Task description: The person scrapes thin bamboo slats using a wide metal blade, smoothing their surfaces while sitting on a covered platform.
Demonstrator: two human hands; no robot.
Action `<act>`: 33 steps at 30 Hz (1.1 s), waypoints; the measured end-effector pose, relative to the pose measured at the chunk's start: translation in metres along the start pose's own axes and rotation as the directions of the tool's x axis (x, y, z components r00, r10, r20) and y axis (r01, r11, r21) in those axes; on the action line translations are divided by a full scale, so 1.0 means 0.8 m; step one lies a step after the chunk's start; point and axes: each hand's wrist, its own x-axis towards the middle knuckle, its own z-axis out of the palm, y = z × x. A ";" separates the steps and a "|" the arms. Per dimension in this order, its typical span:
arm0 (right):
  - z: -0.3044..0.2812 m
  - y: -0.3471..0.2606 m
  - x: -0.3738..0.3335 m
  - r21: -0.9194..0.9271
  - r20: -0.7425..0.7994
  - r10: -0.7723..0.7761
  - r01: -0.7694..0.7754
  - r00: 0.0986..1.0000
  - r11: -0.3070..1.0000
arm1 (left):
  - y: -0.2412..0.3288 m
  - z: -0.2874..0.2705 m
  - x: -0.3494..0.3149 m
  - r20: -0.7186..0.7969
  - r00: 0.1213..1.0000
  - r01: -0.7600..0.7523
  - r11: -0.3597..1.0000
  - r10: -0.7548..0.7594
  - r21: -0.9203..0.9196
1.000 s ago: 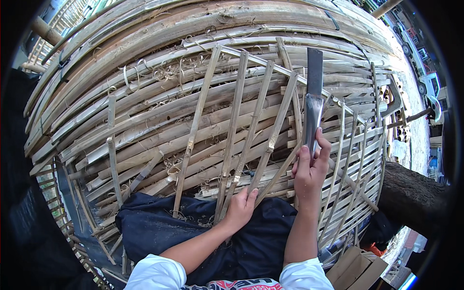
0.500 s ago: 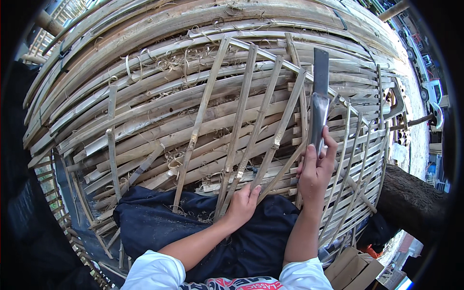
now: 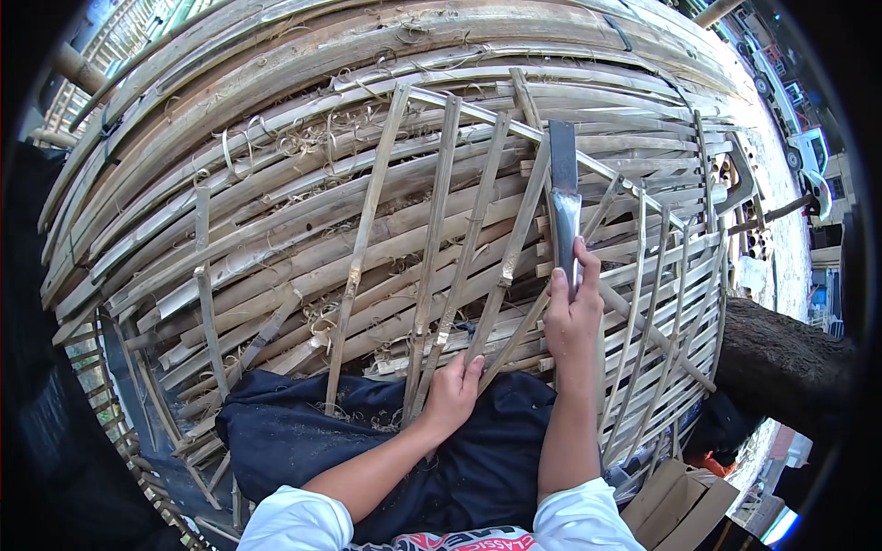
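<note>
Nearest: white sleeves (image 3: 303, 519) of the wearer at the lower edge, shirt front with red and black print between them. Dark cloth (image 3: 317, 450) draped across the lap, creased, specked with pale debris. Cardboard box (image 3: 675, 510), flaps up, at lower right.

Left hand (image 3: 450, 395): above the cloth, its grip clamped on the lower part of a bamboo slat (image 3: 507, 271); thumb on the near side, the other fingers partly hidden. Slat slopes up and to the right from the hand. Neighbouring slats pass just beside the hand on its left.

Right hand (image 3: 574, 331): raised, to the right of the left hand and well apart from it. Grip closed about the shiny metal handle of a bladed tool (image 3: 564, 207), thumb and index finger pressed along opposite sides. Blade dark, flat, square-ended, pointing away from the body. In view it overlaps the upper end of the held slat; contact between the two cannot be told.

Beyond the hands: pale crossbar (image 3: 478, 112) running along the slats' upper ends, sloping down to the right. Lattice (image 3: 648, 340) of thin strips on the right.

Farther: bamboo pile (image 3: 303, 216), lengths stacked roughly crosswise to the slats, curled shavings (image 3: 241, 151) on it. Thick tree trunk (image 3: 781, 358) at right. Farthest: white vehicle (image 3: 810, 151), upper right.
</note>
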 end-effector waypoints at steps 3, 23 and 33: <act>-0.021 -0.031 -0.005 0.210 0.046 0.103 -0.110 0.994 0.971 | -0.003 0.000 0.006 -0.002 1.000 -0.008 1.000 0.008 0.018; -0.036 -0.062 -0.017 0.326 0.040 0.169 -0.173 0.985 0.930 | -0.006 -0.001 0.006 0.010 1.000 -0.008 0.998 0.007 0.068; -0.029 -0.039 -0.019 0.132 0.081 -0.027 0.016 0.996 0.991 | -0.011 0.004 0.004 0.027 0.999 0.019 1.000 -0.020 0.024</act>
